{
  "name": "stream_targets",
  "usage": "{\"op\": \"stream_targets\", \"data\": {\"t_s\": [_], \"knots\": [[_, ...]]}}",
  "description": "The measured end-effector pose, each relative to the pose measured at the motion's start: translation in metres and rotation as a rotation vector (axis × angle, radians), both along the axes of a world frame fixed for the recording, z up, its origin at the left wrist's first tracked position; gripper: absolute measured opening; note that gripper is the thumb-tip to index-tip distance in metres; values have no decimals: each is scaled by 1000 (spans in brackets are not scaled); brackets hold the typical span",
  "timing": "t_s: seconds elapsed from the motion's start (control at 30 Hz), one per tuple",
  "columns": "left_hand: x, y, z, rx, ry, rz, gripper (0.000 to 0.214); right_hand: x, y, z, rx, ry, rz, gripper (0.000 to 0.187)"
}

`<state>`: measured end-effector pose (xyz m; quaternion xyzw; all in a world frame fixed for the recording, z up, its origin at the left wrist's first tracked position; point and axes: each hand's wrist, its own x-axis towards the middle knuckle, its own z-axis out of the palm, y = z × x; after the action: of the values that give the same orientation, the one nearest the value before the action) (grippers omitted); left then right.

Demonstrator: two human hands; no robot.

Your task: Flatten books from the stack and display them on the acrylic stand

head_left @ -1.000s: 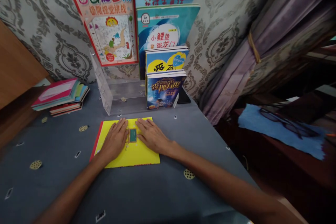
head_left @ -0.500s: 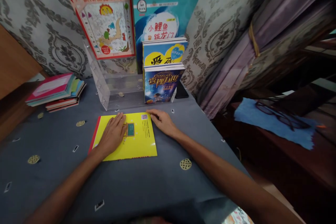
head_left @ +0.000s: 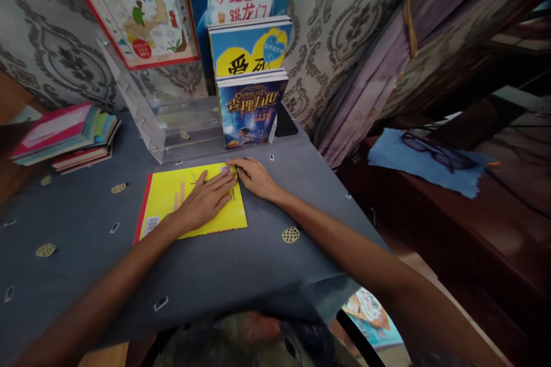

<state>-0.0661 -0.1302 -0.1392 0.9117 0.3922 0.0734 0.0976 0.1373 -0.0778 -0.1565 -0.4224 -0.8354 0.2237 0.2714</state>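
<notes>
A thin yellow book (head_left: pixel 166 186) with a red spine edge lies closed on the cloth-covered table, a barcode showing at its lower left. My left hand (head_left: pixel 205 202) rests flat on its right half, fingers stretched out toward the upper right corner and covering part of the print. At that same corner is my right hand (head_left: pixel 255 178), its fingers bent and closed at the book's edge. The undersides of those fingers are hidden. The two hands' fingertips nearly meet.
Behind the book stands a clear plastic rack (head_left: pixel 148 132) holding upright books, with a blue book (head_left: pixel 252 109) foremost. A dark phone (head_left: pixel 285 124) lies beside it. Stacked books (head_left: pixel 64 132) sit at left. Glasses (head_left: pixel 430 152) rest on a blue cloth (head_left: pixel 387 155) at right.
My left hand has slid right across the cover, uncovering the barcode. My right hand's fingers now overlap the book's upper right corner. The camera view has tilted down.
</notes>
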Motion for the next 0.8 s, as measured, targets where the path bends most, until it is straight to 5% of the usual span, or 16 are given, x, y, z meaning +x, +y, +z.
{"op": "stream_targets", "data": {"t_s": [0.43,0.8], "knots": [[-9,-50,14,-75,-50,-260,42,-2,-8,0,53,-67,4,44],[-5,-53,12,-48,-45,-187,43,-4,-23,6,148,-227,70,36]]}}
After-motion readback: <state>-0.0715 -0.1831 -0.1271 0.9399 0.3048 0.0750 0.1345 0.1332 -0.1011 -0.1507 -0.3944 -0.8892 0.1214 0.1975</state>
